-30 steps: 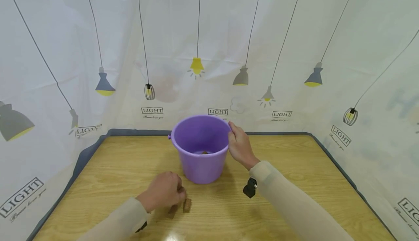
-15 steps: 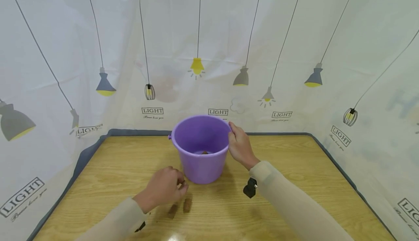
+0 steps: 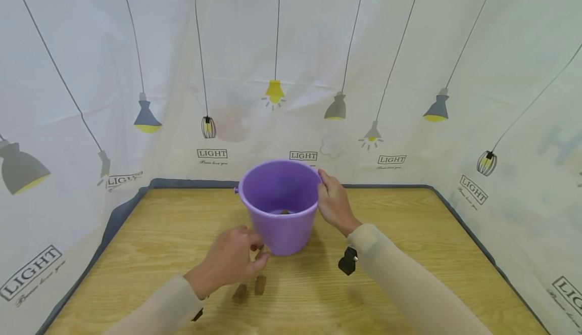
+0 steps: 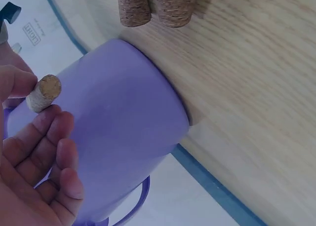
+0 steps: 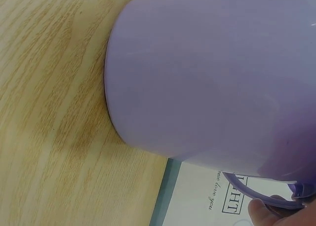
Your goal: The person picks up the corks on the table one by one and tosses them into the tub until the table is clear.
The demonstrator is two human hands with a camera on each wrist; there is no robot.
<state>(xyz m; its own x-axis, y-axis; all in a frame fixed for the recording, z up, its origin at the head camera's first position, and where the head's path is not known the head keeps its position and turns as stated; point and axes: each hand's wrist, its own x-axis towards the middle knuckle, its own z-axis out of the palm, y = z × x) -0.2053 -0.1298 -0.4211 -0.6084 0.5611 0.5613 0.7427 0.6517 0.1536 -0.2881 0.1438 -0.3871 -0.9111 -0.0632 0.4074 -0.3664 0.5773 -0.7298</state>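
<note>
A purple bucket [image 3: 284, 231] stands upright on the wooden table, a brown piece [image 3: 284, 212] showing at its bottom. At the bucket's right side, my right hand [image 3: 335, 203] grips the rim; some of its fingertips [image 5: 259, 211] show beside the handle [image 5: 247, 190] in the right wrist view. My left hand [image 3: 229, 259] is close to the bucket's lower left wall. Between its thumb and fingers it pinches a cork [image 4: 44, 94], the end face turned to the left wrist camera. Two more corks, one on the left [image 3: 239, 293] and one on the right [image 3: 260, 285], lie on the table just below this hand.
The wooden table [image 3: 400, 244] has a dark blue border along its edges. A white cloth [image 3: 254, 32] printed with hanging lamps rises behind it and on both sides. A black wrist device [image 3: 347, 261] hangs under the right sleeve.
My left hand has shifted a little right toward the bucket, its fingers opening somewhat around the pinched cork. The two corks on the table are less covered. The right hand and bucket stay put.
</note>
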